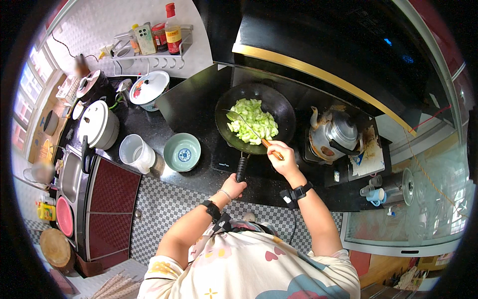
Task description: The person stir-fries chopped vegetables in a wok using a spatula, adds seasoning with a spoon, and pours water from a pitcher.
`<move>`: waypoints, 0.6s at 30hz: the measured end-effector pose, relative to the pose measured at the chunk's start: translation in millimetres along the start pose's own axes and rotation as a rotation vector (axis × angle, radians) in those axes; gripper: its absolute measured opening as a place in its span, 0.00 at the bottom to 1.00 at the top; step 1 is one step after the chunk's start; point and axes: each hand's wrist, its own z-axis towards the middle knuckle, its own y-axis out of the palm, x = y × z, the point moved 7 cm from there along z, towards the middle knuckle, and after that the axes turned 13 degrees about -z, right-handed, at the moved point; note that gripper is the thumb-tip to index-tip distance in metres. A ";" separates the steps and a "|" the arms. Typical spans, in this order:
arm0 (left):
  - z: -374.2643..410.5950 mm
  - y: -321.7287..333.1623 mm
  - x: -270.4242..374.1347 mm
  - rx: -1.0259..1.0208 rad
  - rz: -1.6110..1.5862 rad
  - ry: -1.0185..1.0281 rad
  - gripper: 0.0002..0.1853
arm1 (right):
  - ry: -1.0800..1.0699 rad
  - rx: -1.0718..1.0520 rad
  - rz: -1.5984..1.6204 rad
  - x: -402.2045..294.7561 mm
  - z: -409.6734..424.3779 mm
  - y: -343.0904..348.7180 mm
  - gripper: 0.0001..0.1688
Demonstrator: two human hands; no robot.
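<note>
My left hand (233,186) grips the black wrapped handle (242,168) of a dark wok (283,108), which sits on the stove in front of me. Chopped pale green vegetable pieces (254,121) lie in the wok. My right hand (282,157) is closed around the wooden handle of a metal spatula (246,122), whose blade reaches the left part of the vegetables. Left of the wok, a green ceramic bowl (182,152) stands on the black counter with a blue pattern at its bottom. Beside it is a translucent plastic pitcher (137,153).
A stained metal kettle (332,132) stands right of the wok. To the left are a white pressure cooker (99,125) and a lidded enamel pot (150,89). A sauce bottle (173,31) stands on the wall rack. The range hood's gold edge (321,76) hangs above.
</note>
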 end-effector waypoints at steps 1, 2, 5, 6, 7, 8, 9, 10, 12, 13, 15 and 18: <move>0.3 -0.2 -0.5 0.000 0.004 0.001 0.16 | -0.006 -0.010 -0.013 0.2 3.3 0.0 0.04; 0.6 -0.7 -1.1 0.001 0.009 0.001 0.16 | -0.012 -0.020 -0.026 0.1 7.6 -0.7 0.04; 2.4 -0.4 -3.0 0.000 0.008 0.007 0.15 | -0.012 -0.040 -0.034 0.0 21.3 -1.3 0.03; 2.0 0.0 -2.2 0.005 0.018 0.004 0.16 | -0.018 -0.046 -0.039 2.3 26.4 -0.9 0.03; 0.8 0.4 -0.8 0.011 0.027 0.001 0.16 | -0.025 -0.051 -0.043 4.0 31.6 -1.2 0.03; 0.2 0.3 -0.1 0.017 0.037 -0.003 0.16 | -0.005 -0.058 -0.026 7.1 36.4 -3.2 0.03; 0.9 0.1 -0.9 0.016 0.039 0.002 0.16 | -0.011 -0.038 -0.040 7.9 41.5 -6.2 0.03; 2.5 -0.1 -2.5 0.015 0.040 0.007 0.17 | 0.013 -0.053 -0.013 11.5 47.0 -7.0 0.03; 4.1 -0.4 -4.3 0.012 0.047 0.015 0.16 | 0.041 -0.054 0.017 14.3 57.9 -10.6 0.03; 4.2 -0.8 -4.8 0.010 0.053 0.019 0.16 | 0.075 -0.053 0.038 24.8 59.1 -8.9 0.03; 3.4 -0.2 -3.0 0.006 0.054 0.018 0.16 | 0.257 -0.047 0.233 48.5 59.3 -4.5 0.03; 0.4 1.3 2.1 0.002 0.037 0.010 0.16 | 0.610 0.143 0.609 74.7 50.5 -0.2 0.02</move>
